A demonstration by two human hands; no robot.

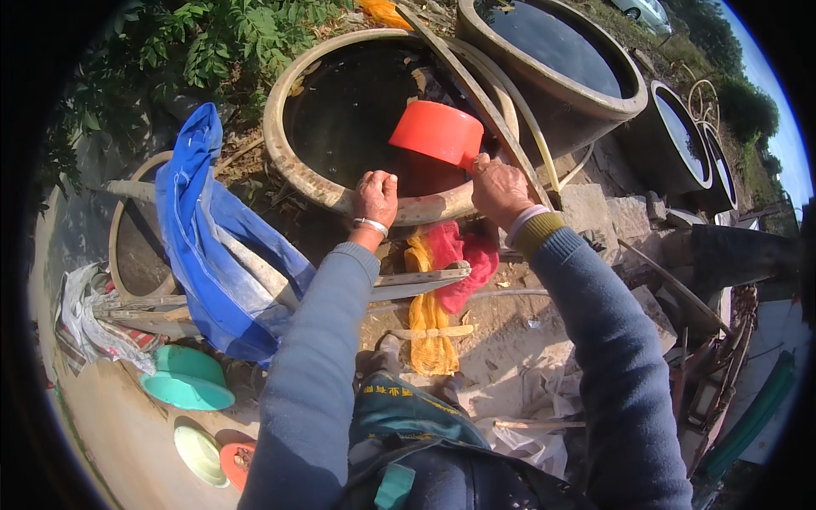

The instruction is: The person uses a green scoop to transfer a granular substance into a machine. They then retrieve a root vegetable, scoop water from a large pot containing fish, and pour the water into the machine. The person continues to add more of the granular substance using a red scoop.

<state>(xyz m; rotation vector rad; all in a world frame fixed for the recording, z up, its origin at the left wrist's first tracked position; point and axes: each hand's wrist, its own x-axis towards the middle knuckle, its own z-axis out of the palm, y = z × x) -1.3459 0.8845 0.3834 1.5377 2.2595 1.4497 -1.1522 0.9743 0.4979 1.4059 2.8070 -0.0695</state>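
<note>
My right hand [501,191] grips the handle of a red plastic water dipper [435,132]. The dipper is tilted on its side over a large round vat [277,144] of dark liquid, its bowl above the surface. My left hand [375,197] is closed above the vat's near rim, to the left of the dipper. Whether anything lies inside its curled fingers is hidden. Below the near rim hang a pink-red cloth [463,263] and an orange mesh cloth [432,340].
A long wooden pole [476,93] slants across the vat's right side, beside a pale hose [537,132]. Another large vat [625,110] stands behind. Blue fabric [191,212] drapes over a wooden frame at left, above a teal basin [183,378]. Stone blocks [595,208] lie at right.
</note>
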